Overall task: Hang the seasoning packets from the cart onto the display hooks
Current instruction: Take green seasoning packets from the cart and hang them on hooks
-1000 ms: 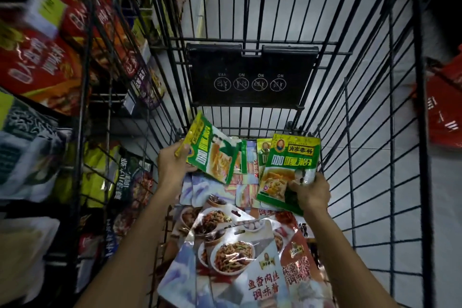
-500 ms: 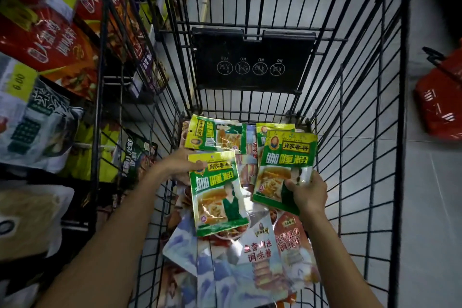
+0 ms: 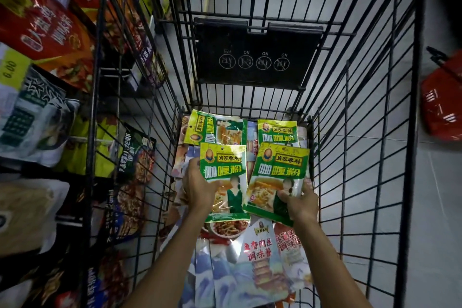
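Inside the black wire cart (image 3: 362,182), my left hand (image 3: 198,189) grips a green-and-yellow curry powder packet (image 3: 223,170) by its left edge, holding it upright. My right hand (image 3: 298,201) grips a second, matching packet (image 3: 278,177) at its lower right corner. The two packets are side by side above the cart's load. Two more green packets (image 3: 215,130) (image 3: 277,132) lie flat at the far end of the cart. Blue-and-white sauce packets (image 3: 257,265) lie beneath my forearms.
Hanging seasoning packets (image 3: 45,32) on display hooks fill the rack to the left, with yellow price tags (image 3: 11,70). The cart's black folded child seat flap (image 3: 257,55) stands at the far end. A red basket (image 3: 442,102) sits on the grey floor at right.
My left hand turned its packet upright and drew it back toward me, beside the right packet. The right hand shifted slightly lower with its packet.
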Demonstrator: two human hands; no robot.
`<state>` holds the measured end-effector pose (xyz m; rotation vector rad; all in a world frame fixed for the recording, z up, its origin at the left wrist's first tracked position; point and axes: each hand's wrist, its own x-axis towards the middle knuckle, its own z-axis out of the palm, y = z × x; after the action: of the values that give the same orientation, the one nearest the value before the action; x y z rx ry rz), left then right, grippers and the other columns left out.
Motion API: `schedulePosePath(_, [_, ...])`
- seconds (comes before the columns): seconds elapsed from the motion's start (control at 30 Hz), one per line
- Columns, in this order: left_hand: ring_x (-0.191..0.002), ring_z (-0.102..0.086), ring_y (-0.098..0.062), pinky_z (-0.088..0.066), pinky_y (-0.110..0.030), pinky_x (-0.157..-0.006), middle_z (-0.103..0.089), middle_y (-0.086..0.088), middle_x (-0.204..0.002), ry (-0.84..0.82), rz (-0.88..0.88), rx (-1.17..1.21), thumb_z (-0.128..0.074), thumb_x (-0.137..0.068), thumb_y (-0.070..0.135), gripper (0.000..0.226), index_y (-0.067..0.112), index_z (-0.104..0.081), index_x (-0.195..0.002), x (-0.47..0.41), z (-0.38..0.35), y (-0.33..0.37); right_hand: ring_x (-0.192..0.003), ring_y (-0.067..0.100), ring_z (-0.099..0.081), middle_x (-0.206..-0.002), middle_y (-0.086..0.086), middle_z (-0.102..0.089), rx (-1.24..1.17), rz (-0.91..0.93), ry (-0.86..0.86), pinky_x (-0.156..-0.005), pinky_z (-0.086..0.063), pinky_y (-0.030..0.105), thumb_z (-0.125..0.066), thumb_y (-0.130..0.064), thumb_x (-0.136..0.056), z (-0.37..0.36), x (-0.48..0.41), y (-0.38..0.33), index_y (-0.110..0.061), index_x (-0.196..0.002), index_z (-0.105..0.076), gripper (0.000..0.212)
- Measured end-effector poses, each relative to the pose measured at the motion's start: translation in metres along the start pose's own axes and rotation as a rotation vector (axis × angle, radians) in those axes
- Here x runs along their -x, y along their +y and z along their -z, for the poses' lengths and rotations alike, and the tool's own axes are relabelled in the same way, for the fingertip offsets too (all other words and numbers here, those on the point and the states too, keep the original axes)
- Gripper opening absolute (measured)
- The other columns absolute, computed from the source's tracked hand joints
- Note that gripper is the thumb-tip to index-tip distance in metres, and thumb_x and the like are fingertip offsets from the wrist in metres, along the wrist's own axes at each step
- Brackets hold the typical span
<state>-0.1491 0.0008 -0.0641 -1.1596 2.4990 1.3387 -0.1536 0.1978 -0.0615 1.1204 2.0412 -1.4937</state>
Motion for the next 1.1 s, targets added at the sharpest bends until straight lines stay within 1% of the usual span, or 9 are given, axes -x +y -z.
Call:
schedulePosePath(0.13, [-0.079,-0.062,-0.020,-0.045,-0.021,-0.055,-0.071,-0.012,-0.093,-0.060,0.103,0.134,-0.087,-0.057,-0.001,0.041,0.003,-0.065,-0.091,0.005,0.001,0.000,-0.087,0.025,-0.057,-0.097,0.008,-0.060,0.025,0.025,0.003,-0.067,-0.046,0.028,-0.069,-0.001,-0.082,0.004,-0.001,0.000,-0.021,-0.100,-0.052,0.032])
schedulePosePath(0.27, [-0.091,-0.059,-0.018,-0.039,-0.021,-0.076,-0.063,0.004,-0.095,-0.148,0.028,0.222,-0.077,-0.073,0.000,0.043,0.008,-0.061,-0.112,0.010,0.001,-0.004,-0.088,0.027,-0.059,-0.095,0.008,-0.061,-0.002,0.009,-0.009,-0.073,-0.051,0.035,-0.068,0.002,-0.082,0.008,0.000,0.002,-0.020,-0.097,-0.052,0.032])
schedulePosePath(0.37, [-0.088,-0.057,0.011,-0.047,-0.014,-0.076,-0.059,0.017,-0.097,-0.239,-0.113,0.220,-0.073,-0.079,0.000,0.047,0.018,-0.054,-0.117,0.016,0.004,-0.007,-0.087,0.028,-0.060,-0.099,0.011,-0.063,-0.042,-0.019,-0.026,-0.067,-0.051,0.032,-0.067,0.003,-0.083,0.011,0.003,0.002,-0.014,-0.105,-0.057,0.030])
schedulePosePath(0.47, [-0.110,-0.055,-0.011,-0.044,-0.026,-0.092,-0.060,0.002,-0.116,-0.287,-0.138,0.173,-0.069,-0.082,0.000,0.049,0.006,-0.052,-0.128,0.020,0.010,-0.009,-0.083,0.026,-0.061,-0.099,0.012,-0.064,-0.080,-0.035,-0.056,-0.060,-0.048,0.028,-0.066,0.004,-0.084,0.016,0.008,0.000,-0.012,-0.108,-0.058,0.030])
schedulePosePath(0.57, [-0.121,-0.040,-0.012,-0.032,-0.026,-0.098,-0.043,0.007,-0.129,-0.212,-0.113,0.195,-0.069,-0.084,0.004,0.062,0.004,-0.041,-0.139,0.025,0.025,0.003,-0.083,0.026,-0.063,-0.098,0.011,-0.066,-0.134,-0.020,-0.119,-0.061,-0.053,0.034,-0.064,0.003,-0.085,0.022,0.021,-0.010,-0.014,-0.101,-0.058,0.024])
schedulePosePath(0.7, [-0.112,-0.057,-0.024,-0.047,-0.037,-0.094,-0.061,-0.006,-0.120,-0.121,-0.122,0.252,-0.070,-0.083,0.007,0.045,0.007,-0.054,-0.125,0.037,0.072,0.038,-0.090,0.027,-0.066,-0.102,0.013,-0.068,-0.193,0.088,-0.201,-0.071,-0.058,0.042,-0.067,-0.010,-0.087,0.032,0.053,-0.042,-0.014,-0.095,-0.061,0.011])
schedulePosePath(0.87, [-0.077,-0.057,0.015,-0.039,-0.001,-0.060,-0.060,0.016,-0.090,0.068,-0.322,0.301,-0.071,-0.082,0.012,0.026,0.021,-0.057,-0.102,0.074,0.170,0.100,-0.084,0.024,-0.069,-0.095,0.010,-0.069,-0.189,0.258,-0.336,-0.066,-0.060,0.039,-0.067,-0.030,-0.084,0.045,0.120,-0.115,-0.014,-0.099,-0.062,0.022])
schedulePosePath(1.03, [-0.073,-0.057,0.018,-0.039,0.003,-0.060,-0.060,0.019,-0.088,0.303,-0.475,0.338,-0.068,-0.085,0.008,0.026,0.022,-0.055,-0.103,0.136,0.288,0.146,-0.071,0.019,-0.068,-0.083,0.006,-0.070,-0.177,0.540,-0.482,-0.058,-0.057,0.035,-0.069,-0.030,-0.084,0.048,0.211,-0.187,-0.018,-0.085,-0.065,0.012])
schedulePosePath(1.1, [-0.075,-0.055,0.024,-0.038,0.003,-0.061,-0.058,0.023,-0.089,0.398,-0.542,0.336,-0.067,-0.086,0.008,0.025,0.022,-0.055,-0.104,0.169,0.339,0.156,-0.058,0.008,-0.064,-0.070,-0.002,-0.069,-0.191,0.669,-0.545,-0.046,-0.046,0.020,-0.069,-0.027,-0.085,0.046,0.254,-0.209,-0.018,-0.081,-0.065,0.011])
